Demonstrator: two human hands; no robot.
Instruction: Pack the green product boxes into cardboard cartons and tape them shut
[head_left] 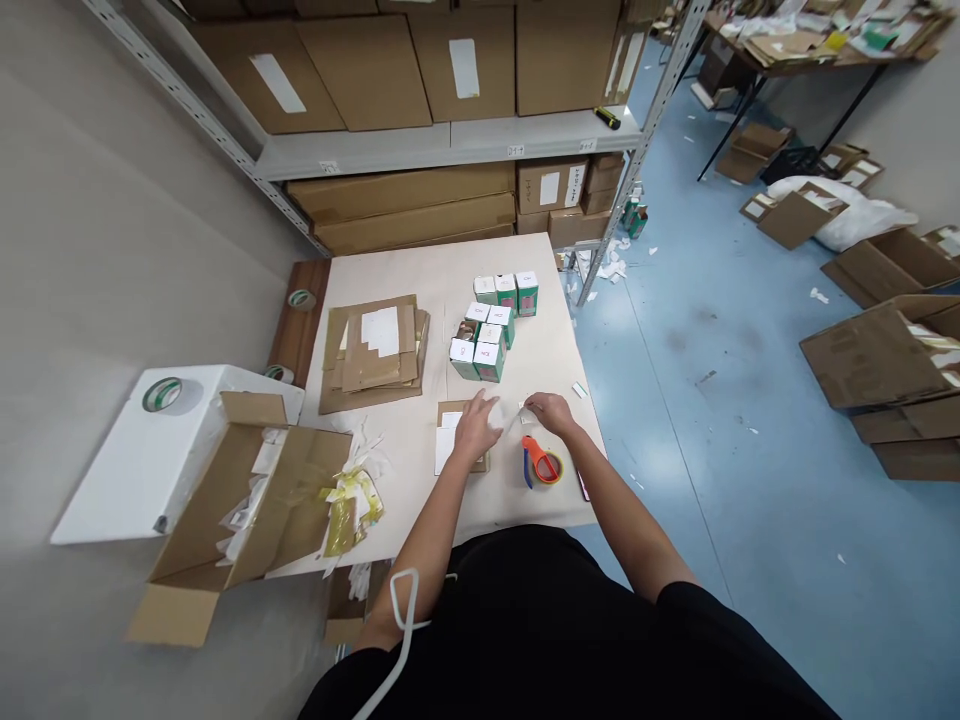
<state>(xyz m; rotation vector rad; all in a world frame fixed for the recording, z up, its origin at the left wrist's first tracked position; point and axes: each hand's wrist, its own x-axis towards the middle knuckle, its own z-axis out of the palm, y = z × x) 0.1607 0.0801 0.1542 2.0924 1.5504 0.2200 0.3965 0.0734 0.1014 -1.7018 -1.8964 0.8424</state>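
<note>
My left hand (476, 428) rests over a small flat cardboard piece (443, 462) with a white label, its fingers apart. To its right, my right hand (550, 412) is closed in a pinch on a thin translucent strip (517, 416); whether that is tape or film is too small to tell. Just below the right hand lies a tape dispenser (541, 462) with orange and blue parts and a yellowish roll. Beyond both hands stand several small green-and-white boxes (489, 358) in two groups, one with its top open.
Flattened cardboard (379, 350) is stacked on the left of the table (442, 270). An open carton (225, 490) and crumpled yellow tape (352, 510) sit at the near left. A shelf (450, 140) with cartons borders the far edge; blue floor (675, 400) lies right.
</note>
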